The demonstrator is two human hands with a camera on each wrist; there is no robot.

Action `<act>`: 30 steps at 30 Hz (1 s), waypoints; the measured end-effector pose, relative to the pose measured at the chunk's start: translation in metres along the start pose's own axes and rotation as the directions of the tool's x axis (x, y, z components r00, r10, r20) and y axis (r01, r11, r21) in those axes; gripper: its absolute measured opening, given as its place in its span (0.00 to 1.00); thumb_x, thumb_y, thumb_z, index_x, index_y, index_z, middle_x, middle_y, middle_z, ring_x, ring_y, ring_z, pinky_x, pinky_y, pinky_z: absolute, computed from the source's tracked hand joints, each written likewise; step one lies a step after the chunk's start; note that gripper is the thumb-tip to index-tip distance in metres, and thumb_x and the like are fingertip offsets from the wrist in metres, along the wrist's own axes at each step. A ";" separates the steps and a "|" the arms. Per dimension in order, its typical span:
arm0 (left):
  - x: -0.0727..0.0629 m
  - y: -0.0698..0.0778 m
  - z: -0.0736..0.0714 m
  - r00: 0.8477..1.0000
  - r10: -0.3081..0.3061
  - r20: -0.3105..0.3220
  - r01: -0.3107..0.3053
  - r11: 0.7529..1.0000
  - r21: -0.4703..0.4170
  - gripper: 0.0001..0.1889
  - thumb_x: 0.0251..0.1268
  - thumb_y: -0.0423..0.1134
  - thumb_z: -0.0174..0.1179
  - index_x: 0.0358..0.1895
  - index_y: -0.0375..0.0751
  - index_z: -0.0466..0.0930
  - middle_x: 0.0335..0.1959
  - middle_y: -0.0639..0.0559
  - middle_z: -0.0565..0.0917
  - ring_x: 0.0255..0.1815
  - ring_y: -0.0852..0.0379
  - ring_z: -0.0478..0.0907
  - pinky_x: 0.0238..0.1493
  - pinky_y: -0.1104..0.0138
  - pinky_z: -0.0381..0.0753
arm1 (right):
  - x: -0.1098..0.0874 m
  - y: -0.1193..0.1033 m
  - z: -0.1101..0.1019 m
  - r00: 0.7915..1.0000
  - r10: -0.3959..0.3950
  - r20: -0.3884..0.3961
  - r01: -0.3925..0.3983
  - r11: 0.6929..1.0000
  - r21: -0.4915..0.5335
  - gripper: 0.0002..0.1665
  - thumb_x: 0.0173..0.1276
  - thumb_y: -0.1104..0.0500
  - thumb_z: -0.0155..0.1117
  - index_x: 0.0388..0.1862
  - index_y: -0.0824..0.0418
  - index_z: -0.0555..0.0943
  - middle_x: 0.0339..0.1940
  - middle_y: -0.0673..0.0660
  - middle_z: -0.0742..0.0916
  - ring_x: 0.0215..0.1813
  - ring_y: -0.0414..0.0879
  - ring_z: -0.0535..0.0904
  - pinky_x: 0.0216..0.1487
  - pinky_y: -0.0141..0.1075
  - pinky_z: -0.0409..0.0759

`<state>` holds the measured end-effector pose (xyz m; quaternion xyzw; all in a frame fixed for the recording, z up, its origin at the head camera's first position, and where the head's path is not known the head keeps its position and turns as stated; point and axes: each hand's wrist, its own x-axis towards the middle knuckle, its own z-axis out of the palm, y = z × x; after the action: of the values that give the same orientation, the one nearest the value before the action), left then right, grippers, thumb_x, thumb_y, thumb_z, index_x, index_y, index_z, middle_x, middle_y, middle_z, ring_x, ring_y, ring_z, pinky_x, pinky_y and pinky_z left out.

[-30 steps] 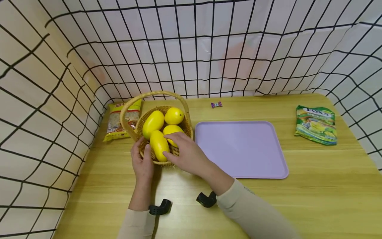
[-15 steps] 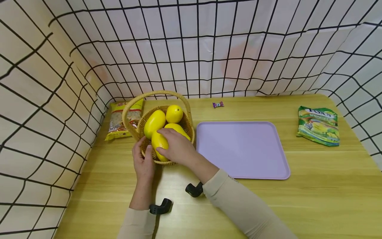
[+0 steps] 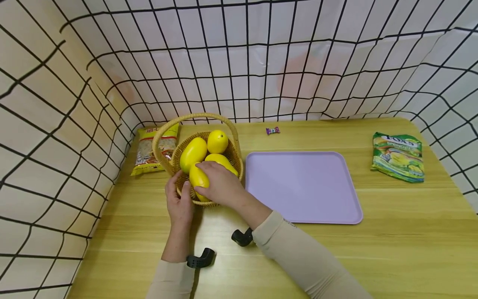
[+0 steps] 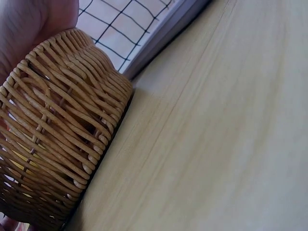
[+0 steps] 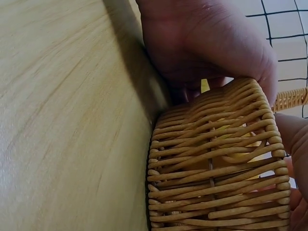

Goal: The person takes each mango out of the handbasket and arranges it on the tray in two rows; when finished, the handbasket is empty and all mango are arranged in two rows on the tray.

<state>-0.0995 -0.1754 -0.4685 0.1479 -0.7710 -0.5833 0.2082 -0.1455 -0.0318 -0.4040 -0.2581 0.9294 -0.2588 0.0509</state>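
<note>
A round wicker basket (image 3: 235,153) holds several yellow fruits. My right hand (image 3: 220,182) reaches over its front right rim and pinches the nearest yellow mango (image 3: 198,176) between fingers and thumb. Behind it lie another mango (image 3: 193,154), a rounder yellow fruit with a dark tip (image 3: 217,141) and a partly hidden one (image 3: 223,161). My left hand (image 3: 180,203) holds the basket's front left side, its thumb at the rim. In the right wrist view the left hand (image 5: 207,43) lies against the wicker wall, and the right hand (image 5: 296,144) comes over the rim.
Right of the basket lies a lilac tray (image 3: 302,187). A yellow food bag (image 3: 149,151) is at the left and a green packet (image 3: 397,158) at the far right. A small purple wrapped candy (image 3: 272,131) lies near the back netting (image 3: 257,62).
My right hand has moved slightly left and further over the front mango, its fingers now around it. The left hand has stayed at the basket. The fruits behind have shifted a little.
</note>
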 end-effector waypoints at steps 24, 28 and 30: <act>0.000 -0.002 -0.001 1.000 0.023 -0.005 -0.023 0.999 -0.043 0.21 0.73 0.35 0.57 0.67 0.43 0.76 0.69 0.43 0.72 0.74 0.48 0.64 0.76 0.50 0.58 | 0.004 -0.005 0.003 1.000 -0.005 -0.018 0.004 0.999 -0.044 0.38 0.66 0.44 0.71 0.72 0.57 0.75 0.72 0.56 0.79 0.73 0.51 0.74 0.73 0.42 0.73; 0.000 -0.002 0.000 1.000 0.016 0.004 -0.016 0.999 -0.031 0.20 0.74 0.36 0.56 0.67 0.43 0.75 0.69 0.44 0.71 0.75 0.49 0.64 0.77 0.50 0.58 | 0.002 -0.007 -0.001 1.000 0.010 -0.017 -0.010 1.000 -0.015 0.40 0.64 0.47 0.72 0.73 0.58 0.73 0.72 0.57 0.78 0.72 0.52 0.74 0.74 0.43 0.72; 0.000 -0.002 0.000 1.000 0.009 0.008 -0.009 1.000 -0.025 0.21 0.74 0.36 0.55 0.67 0.43 0.75 0.70 0.44 0.71 0.75 0.49 0.63 0.78 0.50 0.57 | 0.001 -0.007 -0.006 0.999 0.012 -0.034 -0.012 1.000 0.006 0.41 0.64 0.48 0.72 0.74 0.60 0.72 0.71 0.58 0.80 0.71 0.53 0.76 0.73 0.44 0.73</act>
<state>-0.0991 -0.1762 -0.4704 0.1395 -0.7652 -0.5925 0.2096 -0.1440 -0.0349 -0.3955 -0.2479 0.9310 -0.2653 0.0375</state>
